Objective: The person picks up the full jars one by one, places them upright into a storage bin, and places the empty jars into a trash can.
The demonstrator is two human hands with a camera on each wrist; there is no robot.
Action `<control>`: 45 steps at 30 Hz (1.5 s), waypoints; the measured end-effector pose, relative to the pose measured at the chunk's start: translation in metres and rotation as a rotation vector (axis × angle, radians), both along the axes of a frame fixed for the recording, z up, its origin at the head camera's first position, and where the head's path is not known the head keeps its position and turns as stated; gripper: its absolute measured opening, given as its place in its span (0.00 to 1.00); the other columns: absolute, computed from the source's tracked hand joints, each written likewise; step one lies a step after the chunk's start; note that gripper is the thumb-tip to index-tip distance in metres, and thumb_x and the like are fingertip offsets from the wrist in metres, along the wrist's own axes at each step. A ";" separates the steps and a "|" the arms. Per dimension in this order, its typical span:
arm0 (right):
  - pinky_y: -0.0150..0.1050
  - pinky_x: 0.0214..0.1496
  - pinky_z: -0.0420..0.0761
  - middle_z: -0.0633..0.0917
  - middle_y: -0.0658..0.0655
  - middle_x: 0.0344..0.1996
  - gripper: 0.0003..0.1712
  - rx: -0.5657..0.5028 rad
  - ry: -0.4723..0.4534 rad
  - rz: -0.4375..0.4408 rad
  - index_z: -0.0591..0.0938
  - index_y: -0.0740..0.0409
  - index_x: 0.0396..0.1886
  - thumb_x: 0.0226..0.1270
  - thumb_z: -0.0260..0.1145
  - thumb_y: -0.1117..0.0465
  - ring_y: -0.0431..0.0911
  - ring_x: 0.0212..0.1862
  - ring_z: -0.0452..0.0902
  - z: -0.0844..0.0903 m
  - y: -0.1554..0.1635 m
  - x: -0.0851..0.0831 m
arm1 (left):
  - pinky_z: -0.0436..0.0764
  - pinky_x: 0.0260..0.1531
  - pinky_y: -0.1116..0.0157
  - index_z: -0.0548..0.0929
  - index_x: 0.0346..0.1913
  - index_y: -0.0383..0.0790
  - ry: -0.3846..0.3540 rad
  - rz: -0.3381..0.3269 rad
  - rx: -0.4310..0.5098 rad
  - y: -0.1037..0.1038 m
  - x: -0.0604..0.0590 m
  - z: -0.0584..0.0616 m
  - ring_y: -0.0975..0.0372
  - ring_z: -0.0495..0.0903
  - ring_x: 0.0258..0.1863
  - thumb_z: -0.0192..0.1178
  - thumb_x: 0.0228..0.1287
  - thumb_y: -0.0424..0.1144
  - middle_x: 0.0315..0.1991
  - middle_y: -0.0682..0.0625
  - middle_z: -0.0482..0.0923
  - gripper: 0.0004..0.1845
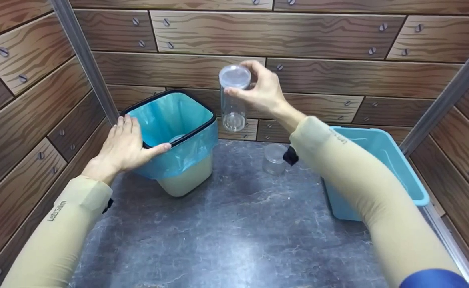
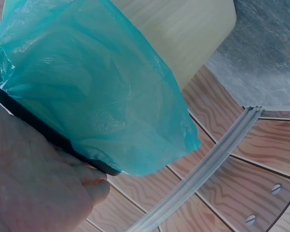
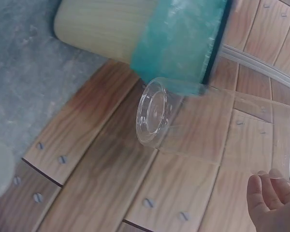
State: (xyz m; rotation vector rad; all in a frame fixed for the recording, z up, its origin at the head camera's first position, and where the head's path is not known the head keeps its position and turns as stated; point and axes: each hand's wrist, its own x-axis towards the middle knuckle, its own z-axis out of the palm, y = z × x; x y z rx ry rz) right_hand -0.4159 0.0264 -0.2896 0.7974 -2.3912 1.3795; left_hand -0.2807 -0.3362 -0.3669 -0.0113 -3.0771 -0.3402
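My right hand (image 1: 264, 86) grips a tall clear plastic jar (image 1: 234, 106) near its lidded top, thumb in front and fingers behind. The jar is upright in the air, right of the trash bin; the right wrist view shows its round base (image 3: 154, 113) and see-through wall. My left hand (image 1: 124, 142) rests on the rim of the cream trash bin (image 1: 186, 176), its fingers straight and its thumb along the front edge. A blue plastic bag (image 1: 178, 160) lines the bin and folds over its outside below the black rim (image 1: 196, 135). Inside, part of a clear object (image 1: 176, 138) shows.
A shorter clear lidded jar (image 1: 274, 160) stands on the grey marbled table (image 1: 234, 232), near the back. At the right, partly behind my right forearm, is a light blue tub (image 1: 404, 172). Wood-patterned walls (image 1: 278, 36) and metal posts (image 1: 84, 52) enclose the table.
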 end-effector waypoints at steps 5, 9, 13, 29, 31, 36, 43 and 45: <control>0.41 0.68 0.87 0.89 0.57 0.66 0.45 0.019 0.019 -0.039 0.79 0.56 0.76 0.63 0.88 0.50 0.48 0.62 0.87 0.028 -0.010 -0.001 | 0.41 0.89 0.28 0.37 0.88 0.18 -0.014 0.004 0.005 0.001 0.000 0.000 0.24 0.34 0.90 0.47 0.67 0.91 0.90 0.19 0.32 0.80; 0.35 0.68 0.84 0.90 0.55 0.65 0.44 0.022 0.050 -0.059 0.80 0.53 0.75 0.63 0.88 0.48 0.44 0.61 0.87 0.047 -0.022 0.001 | 0.40 0.90 0.28 0.37 0.88 0.19 -0.024 0.007 0.000 0.000 0.001 0.002 0.24 0.34 0.90 0.46 0.66 0.91 0.90 0.20 0.32 0.80; 0.31 0.69 0.82 0.91 0.53 0.64 0.44 0.028 0.090 -0.048 0.80 0.52 0.75 0.64 0.87 0.46 0.42 0.62 0.87 0.059 -0.039 0.005 | 0.39 0.90 0.29 0.38 0.88 0.19 -0.023 0.012 -0.003 0.000 0.001 0.002 0.25 0.34 0.91 0.46 0.66 0.91 0.90 0.20 0.32 0.80; 0.32 0.66 0.82 0.90 0.52 0.64 0.47 0.001 0.014 0.086 0.78 0.52 0.76 0.62 0.88 0.43 0.41 0.60 0.86 0.037 -0.101 0.027 | 0.40 0.89 0.28 0.39 0.88 0.18 -0.026 0.019 -0.002 -0.001 -0.001 0.002 0.24 0.34 0.91 0.44 0.64 0.93 0.90 0.19 0.33 0.82; 0.32 0.64 0.83 0.90 0.52 0.63 0.47 -0.003 0.012 0.090 0.78 0.53 0.76 0.63 0.88 0.44 0.42 0.60 0.86 0.029 -0.107 0.026 | 0.40 0.89 0.28 0.39 0.88 0.18 -0.023 0.017 0.001 -0.001 -0.001 0.001 0.24 0.35 0.90 0.45 0.65 0.93 0.90 0.19 0.34 0.82; 0.32 0.63 0.83 0.90 0.53 0.63 0.44 -0.012 -0.002 0.105 0.79 0.54 0.75 0.64 0.87 0.44 0.42 0.59 0.87 0.006 -0.118 0.025 | 0.40 0.89 0.27 0.39 0.88 0.17 -0.026 0.016 -0.003 -0.001 -0.001 -0.001 0.24 0.34 0.90 0.45 0.65 0.92 0.90 0.18 0.33 0.81; 0.37 0.64 0.85 0.90 0.52 0.63 0.43 0.010 -0.047 0.090 0.80 0.53 0.74 0.66 0.85 0.42 0.43 0.60 0.87 -0.016 -0.121 0.021 | 0.41 0.89 0.27 0.39 0.88 0.18 -0.023 0.010 -0.018 0.000 0.000 0.000 0.23 0.35 0.90 0.45 0.66 0.91 0.90 0.18 0.34 0.80; 0.37 0.63 0.85 0.90 0.52 0.63 0.43 0.015 -0.060 0.082 0.80 0.52 0.75 0.66 0.85 0.42 0.43 0.60 0.87 -0.018 -0.121 0.020 | 0.41 0.89 0.27 0.39 0.88 0.18 -0.022 0.010 -0.016 0.000 0.000 0.001 0.24 0.35 0.90 0.45 0.67 0.91 0.90 0.19 0.34 0.80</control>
